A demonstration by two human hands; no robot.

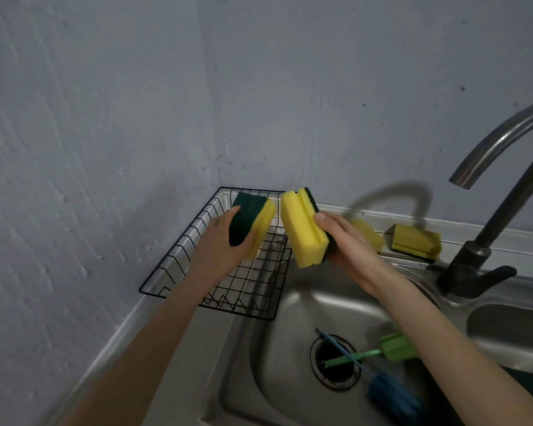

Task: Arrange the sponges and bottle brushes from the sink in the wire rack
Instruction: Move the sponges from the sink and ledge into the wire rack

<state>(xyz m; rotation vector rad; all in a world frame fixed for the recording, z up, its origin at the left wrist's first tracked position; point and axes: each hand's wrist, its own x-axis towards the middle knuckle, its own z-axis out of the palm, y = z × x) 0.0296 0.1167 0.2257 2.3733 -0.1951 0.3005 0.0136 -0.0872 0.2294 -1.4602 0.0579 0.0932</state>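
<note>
My left hand point(220, 245) grips a yellow sponge with a dark green scouring side point(253, 222) above the black wire rack point(179, 259), which sits in the corner left of the sink. My right hand point(345, 241) holds a second yellow and green sponge point(302, 229) over the rack's right edge. Two more yellow sponges lie on the ledge behind the sink, one point(370, 233) partly hidden by my right hand, the other point(416, 241) near the tap. A green bottle brush point(391, 348) and a blue bottle brush point(391, 395) lie crossed in the sink basin point(277, 358) over the drain.
A dark curved tap point(486, 229) stands at the right, its spout arching above the basin. A second basin point(511, 327) is at the far right. Grey walls meet in the corner right behind the rack. A dark green object point(526, 382) lies under my right forearm.
</note>
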